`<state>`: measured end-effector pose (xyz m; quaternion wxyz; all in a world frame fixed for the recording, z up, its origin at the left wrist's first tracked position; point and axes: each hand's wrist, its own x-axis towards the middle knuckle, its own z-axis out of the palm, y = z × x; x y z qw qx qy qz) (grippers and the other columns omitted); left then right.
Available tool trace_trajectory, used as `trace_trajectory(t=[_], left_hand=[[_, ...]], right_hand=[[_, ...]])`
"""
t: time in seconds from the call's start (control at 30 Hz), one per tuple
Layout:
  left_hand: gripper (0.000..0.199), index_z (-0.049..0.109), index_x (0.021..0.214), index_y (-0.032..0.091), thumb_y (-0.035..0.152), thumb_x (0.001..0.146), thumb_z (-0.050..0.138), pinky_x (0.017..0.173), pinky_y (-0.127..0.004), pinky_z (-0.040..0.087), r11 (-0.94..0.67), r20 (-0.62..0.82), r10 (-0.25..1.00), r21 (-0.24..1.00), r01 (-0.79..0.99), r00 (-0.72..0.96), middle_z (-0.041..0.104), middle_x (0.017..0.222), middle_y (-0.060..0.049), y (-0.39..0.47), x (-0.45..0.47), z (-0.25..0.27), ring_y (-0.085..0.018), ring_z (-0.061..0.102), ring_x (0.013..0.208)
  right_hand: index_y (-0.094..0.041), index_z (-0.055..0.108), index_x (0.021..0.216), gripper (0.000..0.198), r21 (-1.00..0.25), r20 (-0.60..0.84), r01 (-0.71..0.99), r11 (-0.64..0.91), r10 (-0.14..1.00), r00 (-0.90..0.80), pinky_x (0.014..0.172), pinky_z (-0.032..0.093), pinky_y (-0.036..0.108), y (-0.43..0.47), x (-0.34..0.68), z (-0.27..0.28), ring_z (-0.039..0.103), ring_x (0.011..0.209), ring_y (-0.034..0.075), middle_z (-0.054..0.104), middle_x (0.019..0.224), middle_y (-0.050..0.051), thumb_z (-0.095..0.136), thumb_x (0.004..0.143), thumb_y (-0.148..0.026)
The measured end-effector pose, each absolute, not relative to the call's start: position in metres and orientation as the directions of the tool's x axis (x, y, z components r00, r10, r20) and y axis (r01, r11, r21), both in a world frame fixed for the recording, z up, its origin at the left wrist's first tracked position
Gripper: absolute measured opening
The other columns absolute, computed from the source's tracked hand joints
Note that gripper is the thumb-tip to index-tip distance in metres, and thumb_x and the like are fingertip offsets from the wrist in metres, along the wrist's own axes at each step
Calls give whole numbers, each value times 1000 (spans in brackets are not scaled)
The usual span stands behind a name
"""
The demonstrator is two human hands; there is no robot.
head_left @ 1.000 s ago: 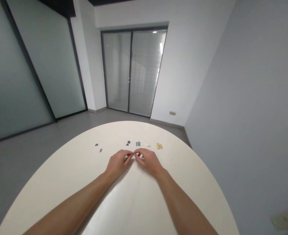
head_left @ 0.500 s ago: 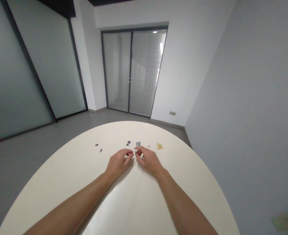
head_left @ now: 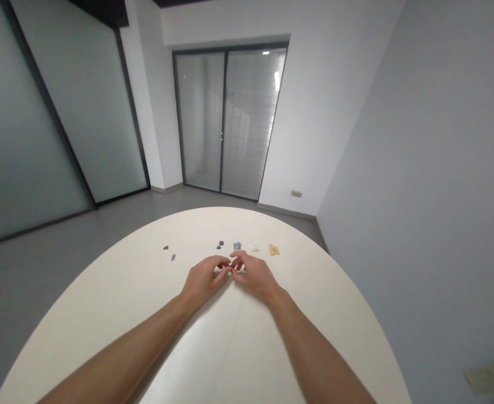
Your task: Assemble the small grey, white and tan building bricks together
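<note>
My left hand [head_left: 204, 279] and my right hand [head_left: 255, 276] meet at their fingertips just above the table. Both are closed in a pinch. A small dark piece [head_left: 231, 266] shows as a speck between the fingertips, mostly hidden by them; its kind is too small to tell. It sits at my right thumb and fingers. What my left fingertips hold, if anything, is covered. Just beyond the hands lie small blue-grey pieces [head_left: 237, 246], with black pieces [head_left: 220, 244] to their left.
The round white table [head_left: 213, 359] also bears white pieces [head_left: 254, 248] and tan pieces [head_left: 274, 250] to the right. Off to the left lie a small dark piece [head_left: 166, 247] and a grey piece [head_left: 173, 257]. Glass doors [head_left: 230, 123] stand beyond the table.
The fingertips of both hands have come together, closing the small gap between them. The dark piece at my right fingertips is now more hidden. The loose pieces lie as before.
</note>
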<state>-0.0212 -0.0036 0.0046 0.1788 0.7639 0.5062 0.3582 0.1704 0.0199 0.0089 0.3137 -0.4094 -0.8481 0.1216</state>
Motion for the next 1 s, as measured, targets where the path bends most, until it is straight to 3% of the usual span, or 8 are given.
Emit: trace_trajectory(t=[0.4,1.0], left_hand=[[21,69,97,26,28,91,48,77,-28,51,-444,393,887,583,681,242,73,100,-1,-5,-21,7,-18,67,90],[24,67,102,26,35,94,46,77,-28,50,-401,382,905,611,683,189,73,100,0,-4,-20,7,-18,67,86]], right_hand=[[-23,54,116,33,-431,446,629,647,759,-474,75,50,28,18,167,13,70,80,17,74,91,1,63,84,-18],[-24,53,117,34,-436,478,608,663,743,-467,72,51,27,20,169,7,68,79,15,72,96,1,62,85,-21]])
